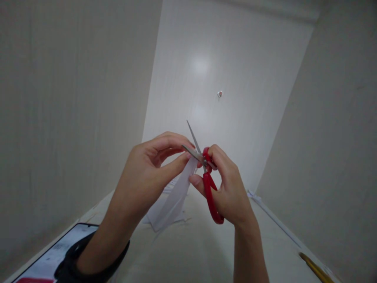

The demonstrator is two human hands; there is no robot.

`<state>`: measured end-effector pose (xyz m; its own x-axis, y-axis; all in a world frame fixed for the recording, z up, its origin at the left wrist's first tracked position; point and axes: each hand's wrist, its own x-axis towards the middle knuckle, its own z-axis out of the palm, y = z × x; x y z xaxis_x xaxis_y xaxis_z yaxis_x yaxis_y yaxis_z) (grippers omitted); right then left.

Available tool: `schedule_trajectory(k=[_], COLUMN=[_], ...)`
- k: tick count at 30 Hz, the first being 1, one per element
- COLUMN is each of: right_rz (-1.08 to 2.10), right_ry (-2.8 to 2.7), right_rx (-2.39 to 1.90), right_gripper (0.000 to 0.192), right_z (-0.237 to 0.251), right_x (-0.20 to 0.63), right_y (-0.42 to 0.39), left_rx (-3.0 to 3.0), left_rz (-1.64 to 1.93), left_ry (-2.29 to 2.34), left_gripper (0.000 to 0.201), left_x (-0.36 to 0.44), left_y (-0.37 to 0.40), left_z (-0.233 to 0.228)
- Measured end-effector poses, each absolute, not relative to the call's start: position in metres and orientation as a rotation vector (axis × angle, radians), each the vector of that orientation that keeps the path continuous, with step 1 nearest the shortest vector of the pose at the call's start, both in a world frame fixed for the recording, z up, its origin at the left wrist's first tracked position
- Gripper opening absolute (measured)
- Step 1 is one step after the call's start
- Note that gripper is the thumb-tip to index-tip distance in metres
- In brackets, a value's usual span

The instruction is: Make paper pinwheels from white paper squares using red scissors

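Note:
My right hand grips red-handled scissors, their metal blades parted and pointing up to the left. Between the fingertips of my left hand is a folded piece of white paper, which hangs down below the fingers. The paper's upper end lies by the scissor blades, close to the pivot. Whether the blades touch the paper there I cannot tell. A black band circles my left wrist.
A tablet or phone with a lit screen lies at the lower left. More white paper rests on the table under my hands. A gold-coloured pen-like stick is at the lower right. Panels rise on the sides and back.

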<state>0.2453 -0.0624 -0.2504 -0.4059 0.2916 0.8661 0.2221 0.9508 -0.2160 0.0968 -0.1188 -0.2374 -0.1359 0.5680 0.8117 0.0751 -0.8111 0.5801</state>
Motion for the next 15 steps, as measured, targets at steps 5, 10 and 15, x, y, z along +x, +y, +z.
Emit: schedule_trajectory(k=[5, 10, 15], right_rz=[0.042, -0.002, -0.033], right_ry=[-2.006, -1.991, -1.97], right_rx=[-0.375, -0.387, -0.398], right_gripper=[0.019, 0.021, 0.026], right_z=[-0.2505, -0.2501, -0.2508], right_x=[0.2467, 0.2462, 0.2456], right_y=[-0.0632, -0.0636, -0.0641], left_rx=[1.762, 1.747, 1.759], left_rz=[2.019, 2.011, 2.011], left_ry=[0.732, 0.686, 0.668], left_gripper=[0.021, 0.021, 0.023], left_x=[0.0969, 0.0969, 0.0962], left_y=[-0.1179, -0.1153, -0.1137], left_z=[-0.2367, -0.2368, -0.2369])
